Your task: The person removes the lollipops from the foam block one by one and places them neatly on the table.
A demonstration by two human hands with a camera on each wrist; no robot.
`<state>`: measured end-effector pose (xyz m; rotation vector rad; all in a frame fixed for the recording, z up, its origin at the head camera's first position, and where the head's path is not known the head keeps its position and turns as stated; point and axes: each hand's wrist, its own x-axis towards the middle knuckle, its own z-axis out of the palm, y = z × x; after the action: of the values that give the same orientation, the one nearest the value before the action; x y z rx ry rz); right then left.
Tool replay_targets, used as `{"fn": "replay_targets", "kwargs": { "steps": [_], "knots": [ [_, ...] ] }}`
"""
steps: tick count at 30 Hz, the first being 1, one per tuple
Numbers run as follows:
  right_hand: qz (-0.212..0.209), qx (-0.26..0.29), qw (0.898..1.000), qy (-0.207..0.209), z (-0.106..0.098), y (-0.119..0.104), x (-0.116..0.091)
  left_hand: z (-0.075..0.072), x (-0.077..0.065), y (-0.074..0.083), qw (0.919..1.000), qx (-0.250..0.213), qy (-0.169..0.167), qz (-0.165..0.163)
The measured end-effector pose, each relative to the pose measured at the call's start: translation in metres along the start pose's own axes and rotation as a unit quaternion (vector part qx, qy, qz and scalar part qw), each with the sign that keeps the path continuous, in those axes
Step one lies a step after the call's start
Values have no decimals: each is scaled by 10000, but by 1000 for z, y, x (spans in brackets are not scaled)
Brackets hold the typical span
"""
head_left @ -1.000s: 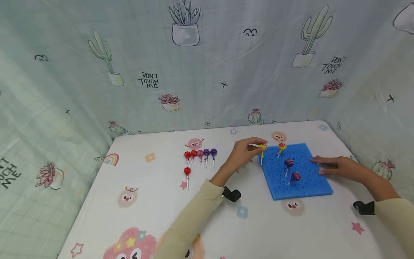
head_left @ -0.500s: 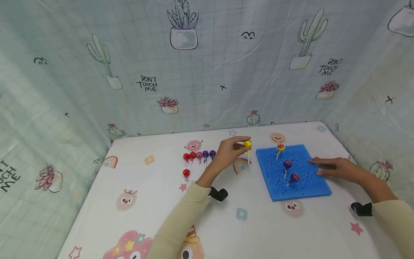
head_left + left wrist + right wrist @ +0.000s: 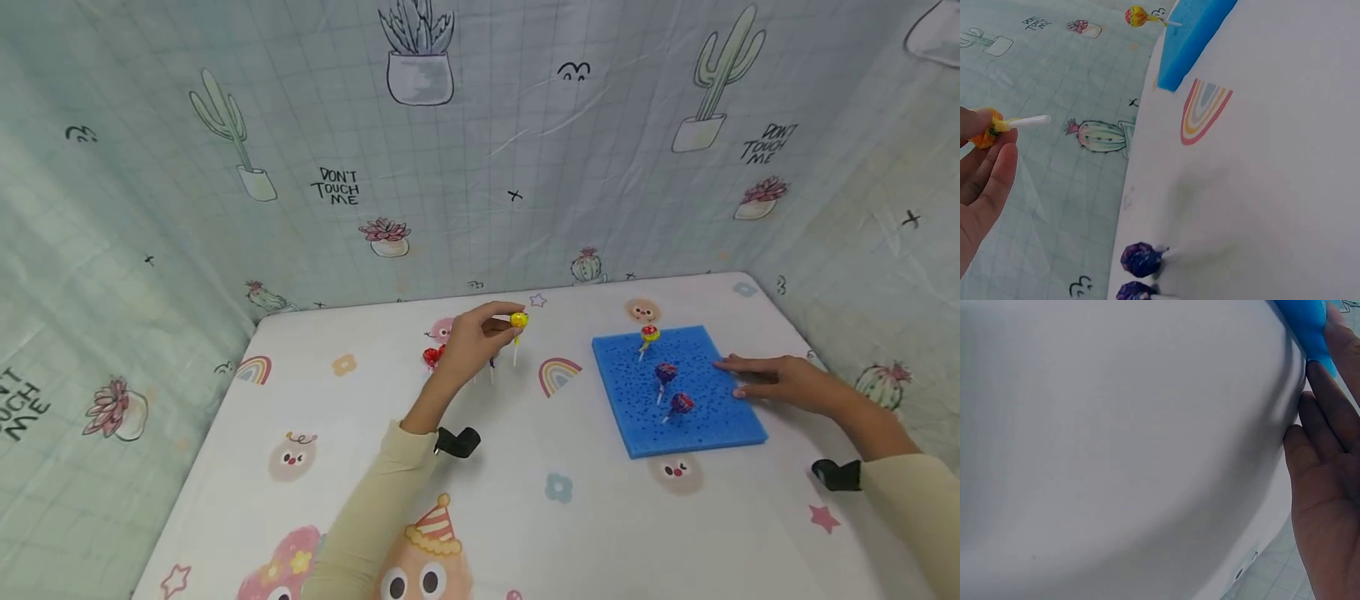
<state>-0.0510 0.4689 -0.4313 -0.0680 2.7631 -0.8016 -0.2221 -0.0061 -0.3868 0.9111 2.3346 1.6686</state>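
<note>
My left hand (image 3: 468, 340) pinches a yellow lollipop (image 3: 518, 320) by its wrapped head, white stick pointing down, above the table near the laid-out lollipops. In the left wrist view the yellow lollipop (image 3: 988, 130) sits between thumb and fingers. Two purple lollipops (image 3: 1141, 259) lie below. Red lollipops (image 3: 431, 357) show partly behind the left hand, which hides others. My right hand (image 3: 787, 382) touches the right edge of a blue foam block (image 3: 697, 433) with fingers mostly straight. Standing in the foam are a yellow-and-red lollipop (image 3: 649, 334) and two dark purple-red lollipops (image 3: 665, 372).
The white table (image 3: 555, 550) has a printed cover with rainbows, stars and faces. A cactus-print curtain (image 3: 480, 150) hangs behind it and at both sides. Black wrist cameras (image 3: 457, 442) stick out from both sleeves.
My left hand has carried the yellow lollipop leftward from the foam's back left corner to beside the laid-out lollipops, now covering most of them. The right hand stays at the foam's edge.
</note>
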Motion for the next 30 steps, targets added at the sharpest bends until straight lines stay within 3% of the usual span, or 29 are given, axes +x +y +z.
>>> {"fn": "replay_targets", "kwargs": {
  "steps": [11, 30],
  "knots": [
    [64, 93, 9999, -40, -1, 2, 0, -38, -20, -5, 9992, 195, 357, -6],
    [151, 84, 9998, -77, -1, 5, 1, -65, -41, -15, 9948, 714, 495, -524]
  ]
}}
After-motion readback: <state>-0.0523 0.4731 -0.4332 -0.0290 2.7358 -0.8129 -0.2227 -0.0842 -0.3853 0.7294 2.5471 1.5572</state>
